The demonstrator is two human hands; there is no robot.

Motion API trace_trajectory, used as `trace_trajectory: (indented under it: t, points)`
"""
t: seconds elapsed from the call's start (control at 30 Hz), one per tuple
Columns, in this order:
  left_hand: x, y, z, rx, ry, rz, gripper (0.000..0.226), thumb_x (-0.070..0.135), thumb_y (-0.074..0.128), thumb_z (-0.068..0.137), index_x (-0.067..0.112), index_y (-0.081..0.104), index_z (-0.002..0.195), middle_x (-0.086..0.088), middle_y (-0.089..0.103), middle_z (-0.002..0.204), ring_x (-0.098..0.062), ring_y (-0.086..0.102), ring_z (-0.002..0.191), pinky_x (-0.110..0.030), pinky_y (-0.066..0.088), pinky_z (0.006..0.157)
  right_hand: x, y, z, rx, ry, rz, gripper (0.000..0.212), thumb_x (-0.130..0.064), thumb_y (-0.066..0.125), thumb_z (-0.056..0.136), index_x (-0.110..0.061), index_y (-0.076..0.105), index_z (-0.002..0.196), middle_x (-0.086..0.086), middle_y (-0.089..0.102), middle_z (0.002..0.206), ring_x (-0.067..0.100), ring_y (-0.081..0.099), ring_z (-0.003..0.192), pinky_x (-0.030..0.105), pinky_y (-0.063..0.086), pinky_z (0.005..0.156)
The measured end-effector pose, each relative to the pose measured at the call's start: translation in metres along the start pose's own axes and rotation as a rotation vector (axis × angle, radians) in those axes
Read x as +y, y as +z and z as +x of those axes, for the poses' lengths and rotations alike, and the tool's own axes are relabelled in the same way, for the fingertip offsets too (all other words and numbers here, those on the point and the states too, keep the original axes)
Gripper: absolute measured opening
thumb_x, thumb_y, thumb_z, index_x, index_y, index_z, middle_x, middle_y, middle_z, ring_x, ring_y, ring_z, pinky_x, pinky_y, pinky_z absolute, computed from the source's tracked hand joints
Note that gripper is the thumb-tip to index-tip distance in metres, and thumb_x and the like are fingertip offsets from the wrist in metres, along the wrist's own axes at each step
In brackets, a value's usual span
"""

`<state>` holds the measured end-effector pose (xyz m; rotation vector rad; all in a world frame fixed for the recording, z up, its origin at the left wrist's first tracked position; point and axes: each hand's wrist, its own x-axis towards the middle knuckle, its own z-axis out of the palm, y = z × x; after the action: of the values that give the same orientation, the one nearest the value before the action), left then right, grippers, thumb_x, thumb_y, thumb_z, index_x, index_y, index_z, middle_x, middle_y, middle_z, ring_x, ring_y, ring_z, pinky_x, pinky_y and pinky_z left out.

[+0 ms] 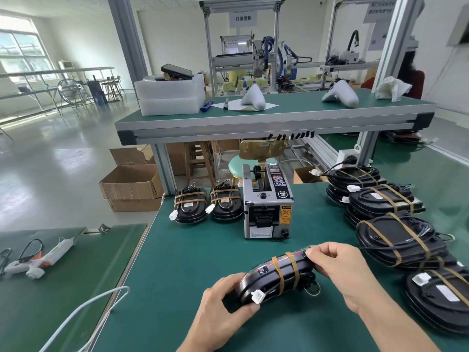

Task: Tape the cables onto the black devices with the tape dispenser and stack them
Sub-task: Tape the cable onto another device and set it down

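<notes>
Only the one head view here. Readable stuff first: the grey boxy tape dispenser (267, 204) sat mid-table on the green bench mat (177, 262) and had a yellow "CAUTION" sticker on its front, plus a button that seemed to say "SEMI". A white hanging sign (243, 18) up at the back had Chinese characters, something like 灯罩组装. Other labels were too small to read.

The flat oval black device with two tan tape bands (276, 276) was held up on edge just over the mat, near the front of the table. Its long axis ran from lower left to upper right, the right end raised toward the dispenser. A white plastic cable connector (258, 297) stuck out at its lower left end.

The left hand (225, 311) gripped the lower left end, fingers curled around the edge. The right hand (340, 270) pinched the upper right end with its fingertips.

Two small stacks of taped black devices (208, 207) stood left of the dispenser, and a row of overlapping taped black devices (396, 224) lay along the right.
</notes>
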<state>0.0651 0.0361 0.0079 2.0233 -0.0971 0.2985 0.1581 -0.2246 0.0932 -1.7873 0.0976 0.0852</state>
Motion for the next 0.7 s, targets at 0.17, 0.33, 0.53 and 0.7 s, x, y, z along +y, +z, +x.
trace_trajectory:
  t: [0.17, 0.33, 0.53, 0.7]
  points:
    - [0.0005, 0.0003, 0.0006, 0.002, -0.002, 0.002, 0.051, 0.038, 0.087, 0.081, 0.047, 0.068, 0.127, 0.008, 0.077, 0.113, -0.019, 0.072, 0.11, -0.036, 0.056, 0.098, -0.0012, 0.0026, -0.0018, 0.068, -0.061, -0.117, 0.015, -0.016, 0.081, 0.085, -0.016, 0.076, 0.07, -0.011, 0.077, 0.078, 0.022, 0.07, 0.086, 0.042, 0.056, 0.086]
    - [0.0, 0.0006, 0.0006, 0.001, -0.001, 0.009, 0.05, 0.037, 0.087, 0.081, 0.045, 0.068, 0.127, 0.008, 0.077, 0.113, -0.02, 0.072, 0.11, -0.037, 0.056, 0.097, -0.0029, 0.0056, -0.001, 0.094, -0.102, -0.163, 0.017, -0.015, 0.08, 0.084, -0.018, 0.075, 0.068, -0.019, 0.076, 0.076, 0.013, 0.07, 0.085, 0.03, 0.05, 0.075]
    - [-0.0008, -0.0002, -0.0002, 0.001, 0.004, 0.015, 0.05, 0.037, 0.087, 0.082, 0.044, 0.069, 0.127, 0.008, 0.077, 0.113, -0.02, 0.072, 0.11, -0.037, 0.056, 0.097, 0.0029, 0.0001, 0.0035, 0.04, -0.042, -0.064, 0.014, -0.011, 0.078, 0.086, -0.015, 0.078, 0.072, 0.004, 0.076, 0.074, 0.02, 0.061, 0.07, 0.052, 0.058, 0.088]
    - [-0.0007, 0.0005, 0.0, 0.004, -0.003, 0.008, 0.048, 0.037, 0.087, 0.082, 0.043, 0.07, 0.126, 0.007, 0.077, 0.112, -0.021, 0.072, 0.109, -0.038, 0.056, 0.096, 0.0034, -0.0002, 0.0048, 0.027, -0.058, -0.053, 0.014, -0.013, 0.078, 0.086, -0.018, 0.079, 0.073, 0.005, 0.078, 0.079, 0.034, 0.069, 0.078, 0.054, 0.058, 0.092]
